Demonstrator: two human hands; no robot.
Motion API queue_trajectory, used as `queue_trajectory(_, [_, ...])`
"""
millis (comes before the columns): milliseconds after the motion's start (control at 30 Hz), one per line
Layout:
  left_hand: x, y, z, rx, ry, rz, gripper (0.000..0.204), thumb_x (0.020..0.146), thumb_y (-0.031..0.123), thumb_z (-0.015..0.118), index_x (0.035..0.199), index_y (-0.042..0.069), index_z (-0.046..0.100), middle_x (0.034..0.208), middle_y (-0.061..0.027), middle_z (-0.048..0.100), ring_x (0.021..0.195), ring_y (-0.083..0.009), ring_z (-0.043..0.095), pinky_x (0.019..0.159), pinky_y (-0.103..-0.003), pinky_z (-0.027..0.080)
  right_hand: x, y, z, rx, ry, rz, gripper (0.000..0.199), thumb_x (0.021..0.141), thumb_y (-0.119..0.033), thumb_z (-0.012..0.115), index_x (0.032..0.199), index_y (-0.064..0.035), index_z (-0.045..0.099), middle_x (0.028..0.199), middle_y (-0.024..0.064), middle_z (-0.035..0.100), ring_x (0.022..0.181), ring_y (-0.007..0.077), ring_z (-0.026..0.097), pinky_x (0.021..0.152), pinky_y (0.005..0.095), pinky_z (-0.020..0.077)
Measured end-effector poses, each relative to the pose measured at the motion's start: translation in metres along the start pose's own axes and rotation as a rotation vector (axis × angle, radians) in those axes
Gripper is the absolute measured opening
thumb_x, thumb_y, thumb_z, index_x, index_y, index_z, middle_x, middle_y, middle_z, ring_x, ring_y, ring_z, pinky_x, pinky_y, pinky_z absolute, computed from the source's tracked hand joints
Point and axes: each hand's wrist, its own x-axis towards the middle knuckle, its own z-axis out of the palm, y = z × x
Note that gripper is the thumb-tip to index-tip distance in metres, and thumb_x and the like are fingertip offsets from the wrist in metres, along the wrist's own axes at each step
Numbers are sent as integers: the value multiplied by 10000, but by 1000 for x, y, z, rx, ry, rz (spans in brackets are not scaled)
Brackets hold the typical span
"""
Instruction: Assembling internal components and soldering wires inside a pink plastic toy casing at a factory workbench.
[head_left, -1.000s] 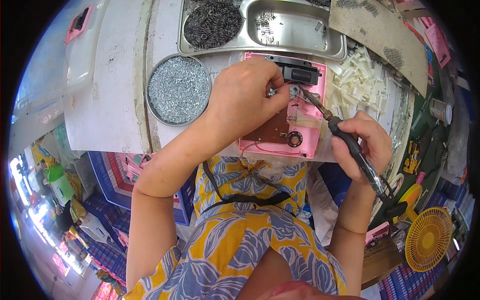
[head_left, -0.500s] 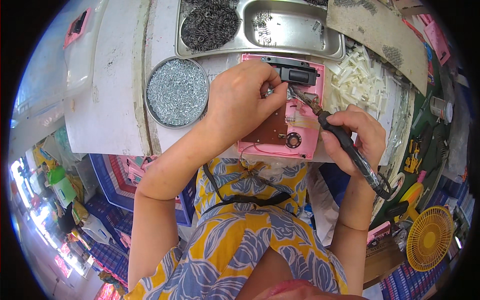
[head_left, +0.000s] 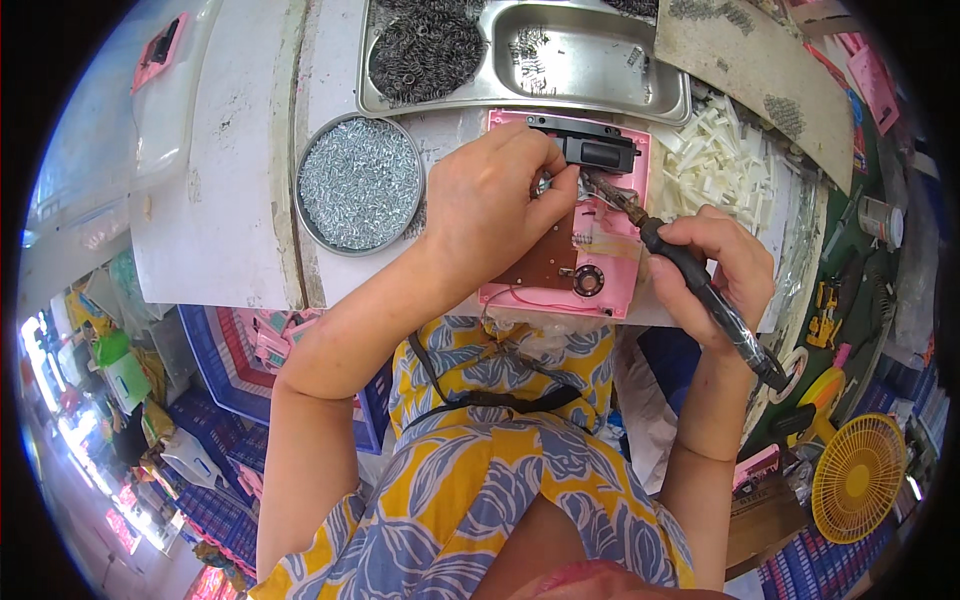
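Two hands work: our left hand (head_left: 495, 205) pinches a small part on the flat pink plastic case (head_left: 612, 262) at twelve o'clock, our right hand (head_left: 722, 268) grips the black soldering iron (head_left: 690, 280) touching it, so we judge joining half done.

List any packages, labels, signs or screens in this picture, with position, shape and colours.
No screens or signs show clearly.
Small can: far right on the bench, cylinder, pale label band, orange lid.
Pink flat cases: upper right edge, rectangular.
Pink panel: upper left, rectangular, dark window.
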Motion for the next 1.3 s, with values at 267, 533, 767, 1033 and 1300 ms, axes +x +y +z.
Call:
queue_trajectory(267, [-1, 0, 0, 3, -11, -11, 166, 801, 174, 765, 771, 79, 632, 724, -73, 631, 618, -269, 628, 540, -389, 490, -15, -9, -14, 3, 19, -17, 262, 705, -39, 786, 946, -25, 683, 691, 54, 619, 527, 142, 503, 486, 260, 367])
queue_trajectory(533, [-1, 2, -1, 13, 11, 6, 153, 799, 109, 789, 779, 42, 652, 698, -57, 618, 570, -190, 587, 532, -321, 463, -43, -15, -29, 65, 151, 87, 271, 702, -16, 779, 949, 10, 671, 704, 78, 616, 551, 138, 507, 511, 247, 358])
queue_trajectory(767, [-6, 14, -18, 61, 97, 110, 241, 778, 167, 797, 941, 56, 659, 869, -100, 646, 688, -269, 651, 576, -383, 515, -54, -9, -37, 94, 224, 87, 285, 721, -2, 775, 982, 20, 662, 698, 64, 585, 573, 128, 502, 528, 242, 343])
queue_trajectory(1033, [-5, 10, -16, 90, 31, 74, 206, 797, 121, 776, 966, 68, 671, 899, -83, 659, 726, -269, 656, 624, -369, 527, -54, -10, -41, 74, 235, 84, 282, 730, -17, 781, 982, 20, 661, 682, 46, 559, 569, 119, 488, 522, 237, 321])
queue_trajectory(1300, [-5, -1, -7, 8, 40, 204, 112, 791, 91, 753, 878, 85, 683, 854, -59, 652, 745, -279, 651, 633, -386, 522, -37, -12, -31, 85, 182, 38, 273, 716, -31, 790, 961, 8, 676, 683, 61, 600, 552, 132, 496, 503, 249, 347])
